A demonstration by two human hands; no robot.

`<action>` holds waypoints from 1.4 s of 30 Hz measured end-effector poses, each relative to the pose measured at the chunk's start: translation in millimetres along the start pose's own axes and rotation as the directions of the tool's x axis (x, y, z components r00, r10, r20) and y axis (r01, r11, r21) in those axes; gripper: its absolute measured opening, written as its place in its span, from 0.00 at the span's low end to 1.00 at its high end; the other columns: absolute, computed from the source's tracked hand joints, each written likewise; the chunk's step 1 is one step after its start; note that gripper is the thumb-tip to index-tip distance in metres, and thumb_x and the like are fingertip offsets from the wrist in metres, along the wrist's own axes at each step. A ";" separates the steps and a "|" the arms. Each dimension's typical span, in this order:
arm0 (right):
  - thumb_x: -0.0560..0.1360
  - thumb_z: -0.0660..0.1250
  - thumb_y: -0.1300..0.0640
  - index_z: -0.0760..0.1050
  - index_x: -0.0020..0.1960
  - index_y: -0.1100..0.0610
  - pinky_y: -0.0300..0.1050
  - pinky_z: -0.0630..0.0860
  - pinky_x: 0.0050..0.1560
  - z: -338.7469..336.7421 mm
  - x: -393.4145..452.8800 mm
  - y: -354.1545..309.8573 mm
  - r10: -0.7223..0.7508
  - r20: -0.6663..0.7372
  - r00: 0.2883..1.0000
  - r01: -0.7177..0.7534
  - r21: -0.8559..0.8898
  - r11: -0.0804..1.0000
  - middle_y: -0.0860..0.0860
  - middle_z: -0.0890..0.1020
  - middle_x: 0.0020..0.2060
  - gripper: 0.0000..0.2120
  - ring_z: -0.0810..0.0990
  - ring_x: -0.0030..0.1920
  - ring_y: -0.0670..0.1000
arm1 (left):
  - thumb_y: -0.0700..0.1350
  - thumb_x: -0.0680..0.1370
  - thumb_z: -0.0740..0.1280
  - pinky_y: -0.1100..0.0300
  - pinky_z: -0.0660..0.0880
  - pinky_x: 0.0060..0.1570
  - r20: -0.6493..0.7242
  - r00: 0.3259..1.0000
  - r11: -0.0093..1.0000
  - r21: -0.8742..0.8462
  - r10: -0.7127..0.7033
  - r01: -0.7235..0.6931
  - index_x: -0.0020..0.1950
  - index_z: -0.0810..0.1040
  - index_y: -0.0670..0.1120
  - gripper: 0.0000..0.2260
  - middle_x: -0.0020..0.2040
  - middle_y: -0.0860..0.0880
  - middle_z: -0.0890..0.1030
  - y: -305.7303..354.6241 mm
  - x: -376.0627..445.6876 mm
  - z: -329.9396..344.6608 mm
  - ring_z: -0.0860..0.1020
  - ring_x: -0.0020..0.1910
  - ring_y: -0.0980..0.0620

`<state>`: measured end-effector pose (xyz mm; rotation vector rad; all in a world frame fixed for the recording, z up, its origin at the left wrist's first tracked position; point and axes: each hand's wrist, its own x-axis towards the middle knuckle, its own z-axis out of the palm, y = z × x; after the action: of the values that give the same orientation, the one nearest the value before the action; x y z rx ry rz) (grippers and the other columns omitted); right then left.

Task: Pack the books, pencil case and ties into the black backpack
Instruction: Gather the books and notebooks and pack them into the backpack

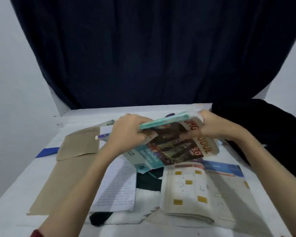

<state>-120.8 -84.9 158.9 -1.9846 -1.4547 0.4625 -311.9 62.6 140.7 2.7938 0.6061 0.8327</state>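
Two bare arms reach up from the bottom of the frame, with a bit of red sleeve (35,233) at the lower left. Both hands meet in the middle of the frame and hold a small stack of books (171,142) up off the white table (10,194). Left hand (126,132) grips the left end of the stack, its fingers curled over the top and tucked under the cover. Right hand (212,124) grips the upper right end, its fingers curled tight round the edge. On top of the stack is a thin teal book (162,122). Below it hangs a floppy picture cover with big red letters that look like "MODUL" and "9.0", upside down. Lower on the cover a teal strip seems to say "Bahasa", and there is a "5".

At the right edge of the frame sits the black backpack (263,130), just beside the right hand. Under the books, low in the middle, lies a cream cloth case (186,194) with yellow squares. Left of it is a lined page (116,185) full of small writing, too blurry to read. Brown paper envelopes (79,144) lie at the left, with a pen (102,135) near them. A dark curtain (143,48) fills the top.
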 end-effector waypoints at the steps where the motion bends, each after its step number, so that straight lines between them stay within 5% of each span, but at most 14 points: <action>1: 0.69 0.74 0.58 0.80 0.49 0.54 0.47 0.81 0.45 -3.7 -8.6 9.7 -0.015 0.012 1.000 0.014 0.073 0.997 0.51 0.85 0.41 0.10 0.84 0.42 0.50 | 0.54 0.73 0.67 0.58 0.66 0.33 -0.005 0.997 0.995 0.060 0.081 -0.080 0.51 0.84 0.56 0.09 0.42 0.53 0.84 14.9 11.2 3.0 0.78 0.41 0.48; 7: 0.72 0.68 0.69 0.78 0.44 0.55 0.34 0.77 0.34 -51.4 -59.3 84.9 0.105 -0.302 0.948 0.024 0.395 0.918 0.47 0.84 0.31 0.10 0.82 0.32 0.42 | 0.48 0.74 0.70 0.59 0.70 0.37 -0.145 0.964 0.972 -0.042 0.223 -0.231 0.58 0.80 0.57 0.13 0.50 0.56 0.83 93.1 84.1 65.4 0.79 0.50 0.51; 10: 0.72 0.68 0.70 0.77 0.41 0.58 0.34 0.76 0.30 -99.2 -85.2 142.8 0.237 -0.395 0.887 -0.019 0.483 0.876 0.47 0.82 0.27 0.08 0.80 0.28 0.43 | 0.46 0.75 0.69 0.59 0.77 0.38 -0.376 0.879 0.925 -0.122 0.293 -0.360 0.61 0.78 0.49 0.14 0.56 0.52 0.79 147.3 108.2 113.2 0.78 0.50 0.54; 13: 0.72 0.68 0.68 0.76 0.42 0.60 0.37 0.78 0.28 -153.7 -114.5 207.9 0.386 -0.455 0.803 -0.038 0.607 0.794 0.49 0.82 0.27 0.05 0.81 0.27 0.47 | 0.46 0.78 0.66 0.60 0.75 0.31 -0.472 0.807 0.878 -0.129 0.354 -0.461 0.53 0.80 0.46 0.07 0.49 0.51 0.78 200.4 117.7 166.9 0.76 0.44 0.55; 16: 0.72 0.67 0.69 0.75 0.42 0.60 0.40 0.78 0.27 -204.3 -137.3 264.7 0.480 -0.468 0.742 -0.012 0.707 0.708 0.51 0.82 0.26 0.05 0.81 0.25 0.49 | 0.56 0.77 0.64 0.56 0.77 0.40 -0.068 0.875 0.815 -0.337 0.479 -0.472 0.52 0.79 0.49 0.12 0.50 0.54 0.77 243.2 113.7 225.1 0.76 0.45 0.57; 19: 0.72 0.67 0.69 0.74 0.44 0.59 0.42 0.79 0.27 -240.2 -145.9 310.4 0.516 -0.434 0.738 0.001 0.766 0.642 0.51 0.83 0.28 0.06 0.82 0.26 0.49 | 0.62 0.74 0.66 0.60 0.70 0.51 0.461 0.744 0.875 -0.233 0.484 -0.425 0.66 0.72 0.56 0.23 0.63 0.58 0.71 273.4 103.5 275.6 0.67 0.62 0.60; 22: 0.72 0.67 0.69 0.74 0.46 0.59 0.43 0.79 0.28 -258.5 -141.0 344.3 0.516 -0.398 0.759 0.028 0.811 0.585 0.51 0.84 0.30 0.07 0.83 0.28 0.50 | 0.58 0.77 0.64 0.59 0.70 0.52 0.518 0.753 0.904 -0.112 0.407 -0.412 0.70 0.69 0.56 0.22 0.66 0.58 0.69 279.5 103.5 305.5 0.67 0.64 0.58; 26: 0.59 0.78 0.60 0.73 0.51 0.61 0.44 0.79 0.28 -269.2 -133.8 365.4 0.481 -0.329 0.812 0.040 0.855 0.517 0.52 0.84 0.31 0.24 0.83 0.29 0.51 | 0.49 0.80 0.64 0.63 0.72 0.52 0.383 0.912 0.952 -0.304 0.146 -0.025 0.57 0.82 0.49 0.10 0.54 0.58 0.81 255.8 115.1 320.5 0.77 0.55 0.58; 28: 0.50 0.82 0.56 0.73 0.51 0.60 0.45 0.79 0.28 -273.5 -132.2 373.4 0.463 -0.291 0.837 0.013 0.857 0.515 0.52 0.84 0.31 0.33 0.83 0.29 0.52 | 0.44 0.80 0.64 0.67 0.71 0.46 0.343 0.934 0.848 -0.462 -0.097 0.258 0.49 0.83 0.45 0.08 0.47 0.54 0.83 246.4 120.7 323.7 0.79 0.50 0.54; 29: 0.51 0.80 0.58 0.72 0.52 0.60 0.45 0.80 0.28 -275.6 -131.8 377.1 0.447 -0.269 0.853 0.004 0.860 0.510 0.52 0.84 0.31 0.32 0.83 0.29 0.52 | 0.43 0.80 0.63 0.67 0.72 0.43 0.383 0.886 0.699 -0.558 -0.261 0.447 0.47 0.82 0.44 0.08 0.45 0.51 0.83 245.8 124.6 323.7 0.80 0.49 0.51; 32: 0.47 0.82 0.57 0.72 0.52 0.58 0.48 0.81 0.31 -281.7 -129.2 388.2 0.397 -0.185 0.899 -0.045 0.862 0.505 0.54 0.83 0.34 0.36 0.83 0.30 0.54 | 0.43 0.82 0.60 0.59 0.76 0.35 0.653 0.543 -0.090 -0.678 -0.528 0.729 0.49 0.78 0.39 0.10 0.40 0.42 0.84 242.8 144.8 313.1 0.80 0.42 0.46; 34: 0.40 0.85 0.54 0.74 0.50 0.57 0.50 0.81 0.34 -284.8 -125.9 396.6 0.346 -0.137 0.928 -0.066 0.855 0.515 0.57 0.83 0.37 0.41 0.83 0.32 0.56 | 0.41 0.82 0.56 0.55 0.75 0.35 0.706 0.444 -0.332 -0.674 -0.552 0.660 0.43 0.75 0.42 0.12 0.31 0.43 0.82 230.1 165.5 297.9 0.77 0.38 0.46; 39: 0.42 0.86 0.52 0.76 0.50 0.59 0.51 0.80 0.38 -284.7 -116.5 405.6 0.274 0.024 0.961 -0.182 0.802 0.569 0.62 0.82 0.42 0.40 0.83 0.35 0.60 | 0.43 0.82 0.55 0.55 0.76 0.33 0.596 0.500 -0.345 -0.789 -0.628 0.508 0.37 0.72 0.40 0.16 0.29 0.43 0.79 228.0 222.9 255.4 0.79 0.23 0.48; 42: 0.45 0.85 0.55 0.75 0.51 0.61 0.48 0.81 0.34 -277.2 -110.5 409.1 0.306 0.092 0.948 -0.260 0.780 0.569 0.61 0.83 0.40 0.38 0.83 0.33 0.59 | 0.49 0.79 0.65 0.51 0.75 0.37 0.552 0.585 -0.286 -0.825 -0.595 0.487 0.40 0.76 0.38 0.15 0.29 0.42 0.82 247.1 251.6 234.4 0.81 0.33 0.45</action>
<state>306.6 -345.7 83.3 -1.4482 -0.6592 0.9900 92.3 -63.3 134.4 0.8620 0.7854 0.6493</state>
